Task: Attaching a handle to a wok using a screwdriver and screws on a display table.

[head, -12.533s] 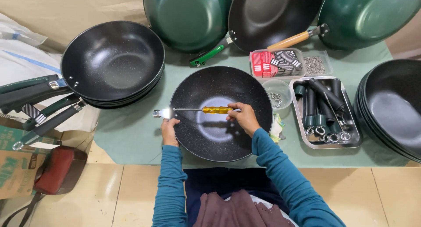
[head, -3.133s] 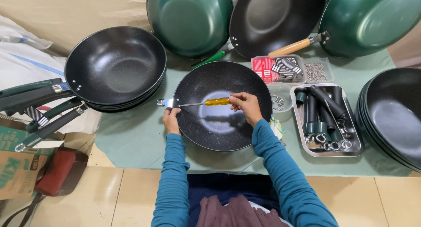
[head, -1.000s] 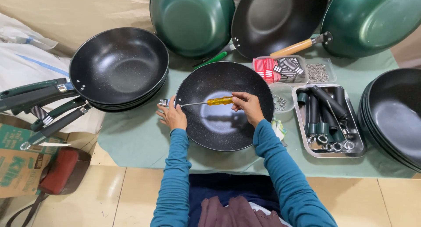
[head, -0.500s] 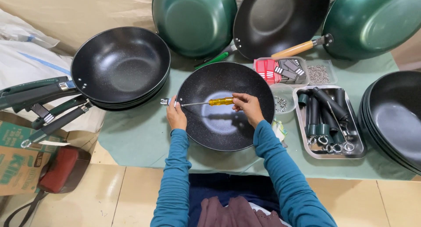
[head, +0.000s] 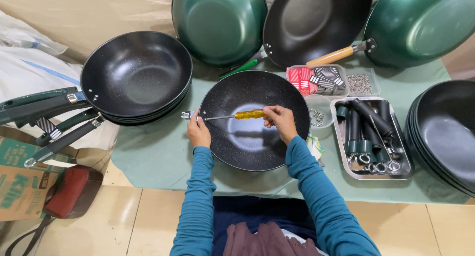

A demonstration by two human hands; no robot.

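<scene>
At far left, a stack of black pans with handles fitted point(head: 136, 75) sits half on the green cloth point(head: 148, 157), its dark handles sticking out over a cardboard box point(head: 20, 186). Next along, the left hand point(head: 198, 132) is closed on the rim of the speckled black pan point(head: 255, 122) at the metal bracket point(head: 186, 115) where a handle would go; no handle is on this pan yet. Across the bowl lies a screwdriver point(head: 237, 116), tip at the bracket, its yellow grip pinched in the right hand point(head: 279, 122). Judging by this, the bracket screw is being driven and the handle remains to be fitted. Further right, a steel tray point(head: 373, 137) holds loose dark handles and rings, and a stack of bare black pans point(head: 445, 135) waits at the edge, so much work looks left
</scene>
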